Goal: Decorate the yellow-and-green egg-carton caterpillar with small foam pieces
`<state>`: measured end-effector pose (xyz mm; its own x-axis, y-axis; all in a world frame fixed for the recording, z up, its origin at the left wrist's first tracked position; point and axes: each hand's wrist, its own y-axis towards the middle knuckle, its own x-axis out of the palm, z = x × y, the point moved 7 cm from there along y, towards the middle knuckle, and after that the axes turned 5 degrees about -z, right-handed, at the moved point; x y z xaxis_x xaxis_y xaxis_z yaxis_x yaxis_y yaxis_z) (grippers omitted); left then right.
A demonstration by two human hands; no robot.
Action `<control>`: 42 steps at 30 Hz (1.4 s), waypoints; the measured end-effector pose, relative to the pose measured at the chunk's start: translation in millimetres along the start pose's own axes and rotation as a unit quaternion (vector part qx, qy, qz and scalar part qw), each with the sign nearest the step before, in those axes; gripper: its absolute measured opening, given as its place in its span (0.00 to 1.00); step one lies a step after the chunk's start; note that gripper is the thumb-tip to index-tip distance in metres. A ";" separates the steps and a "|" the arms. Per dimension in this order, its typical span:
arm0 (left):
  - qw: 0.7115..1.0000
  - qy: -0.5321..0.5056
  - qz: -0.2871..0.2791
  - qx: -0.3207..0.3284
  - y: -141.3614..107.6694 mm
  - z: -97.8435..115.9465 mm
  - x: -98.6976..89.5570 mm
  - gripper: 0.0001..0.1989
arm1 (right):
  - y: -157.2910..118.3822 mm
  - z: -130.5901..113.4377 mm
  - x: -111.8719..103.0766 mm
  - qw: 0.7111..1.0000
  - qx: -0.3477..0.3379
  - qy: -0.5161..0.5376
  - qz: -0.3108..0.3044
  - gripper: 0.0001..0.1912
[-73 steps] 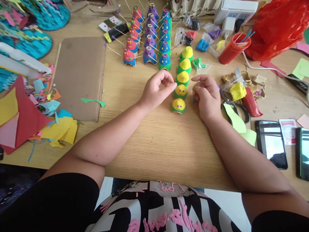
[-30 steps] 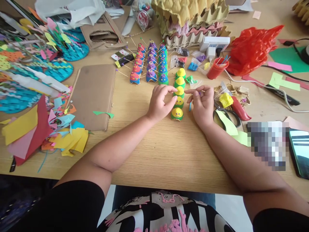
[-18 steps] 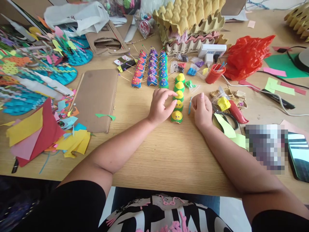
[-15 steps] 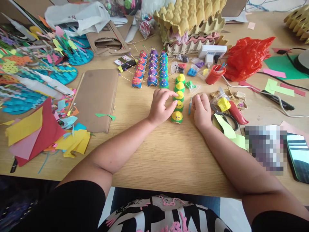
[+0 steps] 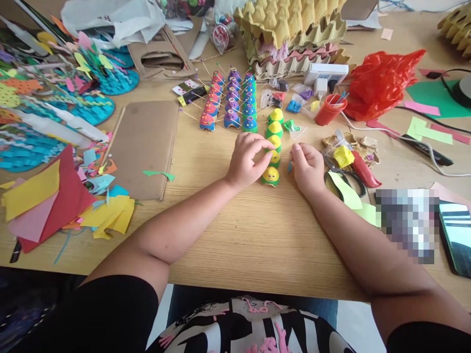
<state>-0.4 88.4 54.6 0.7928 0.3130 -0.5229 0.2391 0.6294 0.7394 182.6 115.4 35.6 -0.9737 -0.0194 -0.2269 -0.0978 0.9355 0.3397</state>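
A row of green-and-yellow egg-carton humps [image 5: 271,176] with a smiling face on the front one stands at the middle of the table. My left hand [image 5: 247,159] is at its left side, thumb and forefinger curved around one middle hump, fingers apart. To the right of the row my right hand [image 5: 307,165] is closed, thumb against the curled fingers; a small blue stick [image 5: 290,166] shows by its fingertips. Behind stand a red row [image 5: 207,121], a purple row [image 5: 231,117] and a blue-green row [image 5: 249,122] with thin sticks in their sides.
A cardboard sheet [image 5: 142,152] lies left, near paper scraps [image 5: 114,215]. At the right are a red cup [image 5: 327,113], scissors [image 5: 358,184], a red bag [image 5: 382,83] and a phone [image 5: 456,238]. Egg trays [image 5: 287,29] are stacked at the back.
The view has shifted slightly. My right hand has turned a little, with its thumb now more to the left. My left hand stays beside the green-and-yellow row.
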 end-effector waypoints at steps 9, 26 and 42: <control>1.000 -0.006 -0.022 -0.006 0.3 0.1 1.0 0.05 | -2.9 -11.9 3.4 0.999 -0.036 -0.037 -0.018 0.39; 0.999 0.026 0.005 0.025 -1.9 13.4 0.4 0.09 | -8.8 -21.8 12.2 0.987 -0.130 -0.054 -0.074 0.33; 0.996 0.035 0.023 -0.075 -4.3 -13.2 -7.9 0.12 | -1.2 5.5 5.3 0.999 0.001 0.053 -0.009 0.32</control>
<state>-15.1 92.7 50.0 0.7593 0.3893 -0.5215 0.1120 0.7112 0.6941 178.7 116.1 29.0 -0.9880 -0.0739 -0.1359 -0.1159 0.9355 0.3337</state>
